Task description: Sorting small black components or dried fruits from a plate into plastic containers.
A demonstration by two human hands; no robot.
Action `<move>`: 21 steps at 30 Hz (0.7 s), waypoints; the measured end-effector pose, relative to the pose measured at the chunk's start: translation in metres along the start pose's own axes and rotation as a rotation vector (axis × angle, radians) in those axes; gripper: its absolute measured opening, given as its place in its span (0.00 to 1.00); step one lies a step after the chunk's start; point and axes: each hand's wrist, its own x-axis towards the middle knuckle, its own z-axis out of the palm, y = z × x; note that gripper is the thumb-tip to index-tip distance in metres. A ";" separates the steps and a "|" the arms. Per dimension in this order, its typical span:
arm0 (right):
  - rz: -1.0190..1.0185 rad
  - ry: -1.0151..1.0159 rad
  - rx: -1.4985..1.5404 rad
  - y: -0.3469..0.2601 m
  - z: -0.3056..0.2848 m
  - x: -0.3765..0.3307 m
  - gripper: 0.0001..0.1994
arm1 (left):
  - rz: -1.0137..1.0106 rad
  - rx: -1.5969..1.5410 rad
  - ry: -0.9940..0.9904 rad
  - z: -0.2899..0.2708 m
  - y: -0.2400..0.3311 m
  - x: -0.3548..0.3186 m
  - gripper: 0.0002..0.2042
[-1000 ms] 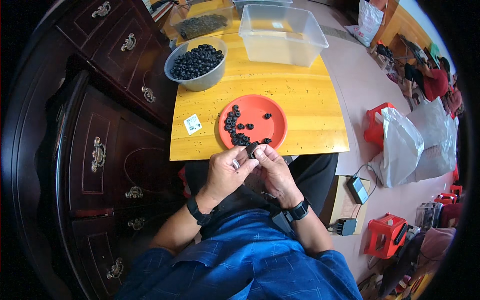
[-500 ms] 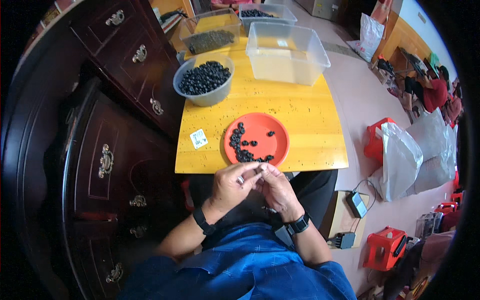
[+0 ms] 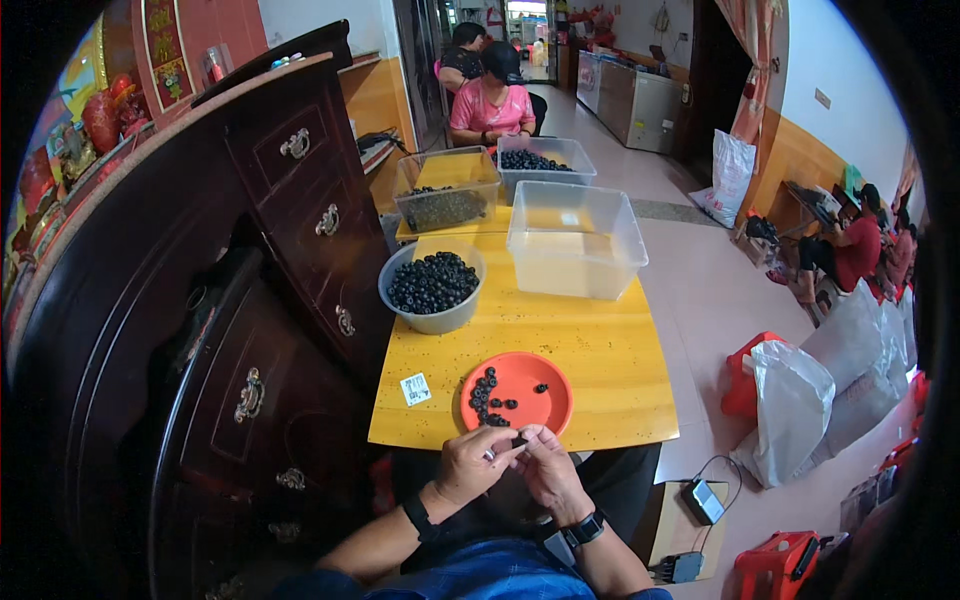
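My left hand (image 3: 466,474) and my right hand (image 3: 552,474) meet fingertip to fingertip at the near edge of the yellow table (image 3: 600,345). Pinched between them is a small black round piece (image 3: 518,441), mostly covered by the fingers; its exact kind cannot be made out. Just beyond lies a shallow red-orange plate (image 3: 525,382). Several black pieces that look ring-shaped (image 3: 482,390) sit along its left side, and a single one (image 3: 541,388) rests apart on the right. My hands overlap the plate's front rim.
A round translucent tub (image 3: 440,322) heaped with black pieces stands beyond the plate at left. Farther back are an empty clear bin (image 3: 580,270) and two filled bins (image 3: 447,175) (image 3: 590,165). Dark drawers (image 3: 250,400) line the left. A person in pink (image 3: 495,108) sits at the far end.
The view has tilted up, so the table and plate appear lower and people at the far end show. My hands stay together, and a black piece is now visible between the fingertips.
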 end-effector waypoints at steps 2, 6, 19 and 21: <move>-0.015 -0.002 -0.025 -0.004 0.003 0.002 0.04 | -0.004 -0.010 -0.008 0.002 -0.003 0.002 0.09; -0.034 -0.010 -0.058 -0.008 -0.001 0.009 0.05 | -0.091 -0.005 -0.061 -0.004 -0.004 0.013 0.09; -0.040 -0.139 -0.017 -0.009 0.005 0.005 0.08 | -0.075 0.003 -0.293 -0.021 -0.010 0.023 0.16; -0.031 -0.120 -0.038 -0.008 0.007 0.004 0.08 | -0.067 -0.014 -0.275 -0.021 -0.009 0.022 0.16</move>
